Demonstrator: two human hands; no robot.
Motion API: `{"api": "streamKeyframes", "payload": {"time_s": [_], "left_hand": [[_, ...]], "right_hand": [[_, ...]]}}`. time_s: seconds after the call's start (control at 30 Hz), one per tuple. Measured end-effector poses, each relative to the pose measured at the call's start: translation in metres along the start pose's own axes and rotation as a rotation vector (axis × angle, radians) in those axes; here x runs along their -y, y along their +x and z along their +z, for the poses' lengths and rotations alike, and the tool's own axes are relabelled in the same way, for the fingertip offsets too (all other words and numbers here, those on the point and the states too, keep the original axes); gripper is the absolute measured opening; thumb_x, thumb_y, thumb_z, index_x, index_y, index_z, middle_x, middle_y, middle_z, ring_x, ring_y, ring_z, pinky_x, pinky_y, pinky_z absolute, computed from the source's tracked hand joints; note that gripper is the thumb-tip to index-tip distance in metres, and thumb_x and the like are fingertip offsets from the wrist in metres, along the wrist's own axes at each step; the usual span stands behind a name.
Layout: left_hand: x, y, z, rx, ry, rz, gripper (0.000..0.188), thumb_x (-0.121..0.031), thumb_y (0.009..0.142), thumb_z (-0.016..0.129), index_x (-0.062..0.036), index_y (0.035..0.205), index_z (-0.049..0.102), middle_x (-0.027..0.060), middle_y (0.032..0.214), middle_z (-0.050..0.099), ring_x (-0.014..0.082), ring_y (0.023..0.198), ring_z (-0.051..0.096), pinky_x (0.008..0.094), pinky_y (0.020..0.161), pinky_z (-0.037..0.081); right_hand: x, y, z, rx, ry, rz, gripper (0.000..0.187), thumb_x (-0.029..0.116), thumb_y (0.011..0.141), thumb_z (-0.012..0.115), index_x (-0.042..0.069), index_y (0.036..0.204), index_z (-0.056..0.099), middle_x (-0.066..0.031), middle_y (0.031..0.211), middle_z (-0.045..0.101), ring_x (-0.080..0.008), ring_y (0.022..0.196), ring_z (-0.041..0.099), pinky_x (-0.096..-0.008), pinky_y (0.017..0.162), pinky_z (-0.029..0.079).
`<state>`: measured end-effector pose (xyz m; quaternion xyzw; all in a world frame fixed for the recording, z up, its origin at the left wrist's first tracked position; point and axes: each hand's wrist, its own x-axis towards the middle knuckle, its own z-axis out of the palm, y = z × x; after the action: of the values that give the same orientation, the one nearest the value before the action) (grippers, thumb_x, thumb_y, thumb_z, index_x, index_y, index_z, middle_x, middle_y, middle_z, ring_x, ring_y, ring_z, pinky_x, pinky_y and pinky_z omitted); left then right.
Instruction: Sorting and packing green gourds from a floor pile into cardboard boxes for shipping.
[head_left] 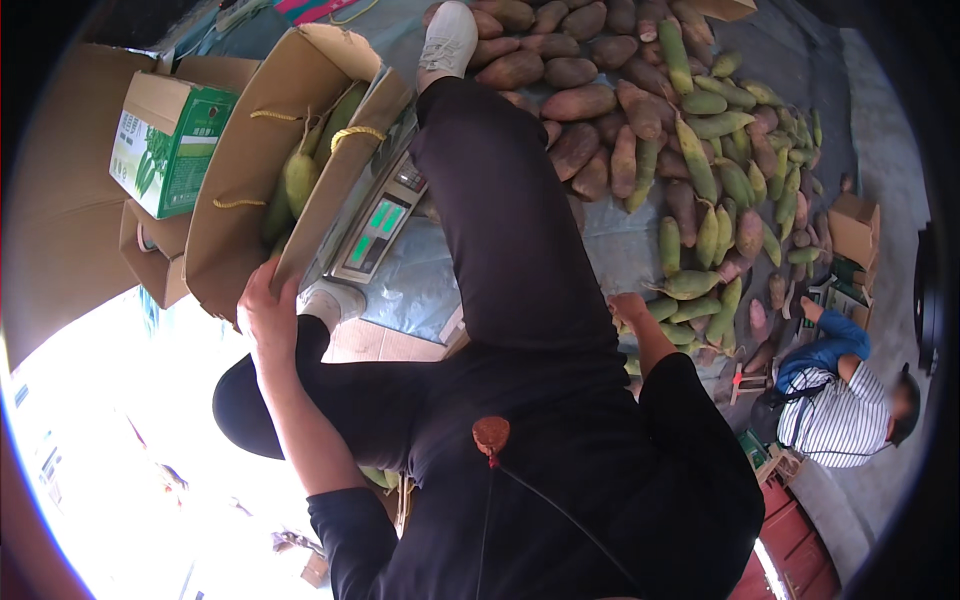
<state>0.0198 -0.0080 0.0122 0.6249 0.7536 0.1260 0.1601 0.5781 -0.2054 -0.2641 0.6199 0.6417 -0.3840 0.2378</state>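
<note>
At the left, my left hand [268, 312] is closed on the lower edge of a tall, open cardboard box [228, 165]. Several green radishes [302, 180] lie inside this box, which has yellow rope handles [356, 134]. Against the box is a digital scale [375, 228] with lit green displays. Past my right thigh, my right hand [628, 308] is beside loose green radishes [690, 285] at the edge of a large pile. Its fingers look curled and are partly hidden, so I cannot make out what they hold.
Reddish-brown roots [580, 102] and green radishes spread over the ground ahead and to the right. A green and white carton [172, 142] stands beyond the box at left. Another person in a striped shirt [835, 415] sits at the right, near an open brown carton [853, 232].
</note>
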Motion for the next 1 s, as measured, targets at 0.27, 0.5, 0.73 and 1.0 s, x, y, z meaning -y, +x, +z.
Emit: {"api": "streamKeyframes", "payload": {"time_s": [0.27,0.5,0.73,1.0], "left_hand": [[-0.005,-0.004,-0.003,-0.052,-0.131,0.0,0.029,-0.005,0.073,0.065,-0.0014,0.102,0.062,0.0148,0.095,0.064,0.0278,0.088,0.063,0.0346,0.077,0.049],[-0.008,-0.001,-0.005,-0.11,-0.103,0.08,0.027,-0.005,0.074,0.065,-0.002,0.1,0.063,0.0148,0.093,0.064,0.0291,0.086,0.062,0.0354,0.076,0.048],[-0.01,-0.002,-0.006,-0.024,-0.076,0.023,0.029,-0.007,0.078,0.065,-0.0019,0.106,0.062,0.0124,0.101,0.063,0.0228,0.096,0.061,0.0312,0.083,0.047],[-0.015,-0.001,-0.004,-0.102,-0.071,0.117,0.026,-0.004,0.075,0.065,-0.0011,0.101,0.062,0.0135,0.092,0.064,0.0274,0.086,0.062,0.0345,0.075,0.048]], "right_hand": [[-0.001,0.009,0.004,0.0,-0.148,-0.075,0.012,0.021,0.079,0.052,0.011,0.078,0.058,-0.0128,0.077,0.062,-0.0328,0.078,0.061,-0.0422,0.067,0.047],[-0.003,0.013,0.008,-0.015,-0.092,-0.098,0.013,0.023,0.076,0.054,0.011,0.077,0.057,-0.0135,0.076,0.061,-0.0332,0.077,0.061,-0.0433,0.067,0.047],[-0.001,0.017,0.012,-0.007,-0.158,-0.087,0.014,0.024,0.077,0.053,0.012,0.082,0.059,-0.0111,0.078,0.062,-0.0317,0.08,0.061,-0.0419,0.068,0.047],[-0.002,0.019,0.015,-0.062,-0.08,-0.063,0.016,0.025,0.077,0.053,0.014,0.087,0.06,-0.0093,0.082,0.063,-0.0304,0.082,0.062,-0.0412,0.069,0.048]]}}
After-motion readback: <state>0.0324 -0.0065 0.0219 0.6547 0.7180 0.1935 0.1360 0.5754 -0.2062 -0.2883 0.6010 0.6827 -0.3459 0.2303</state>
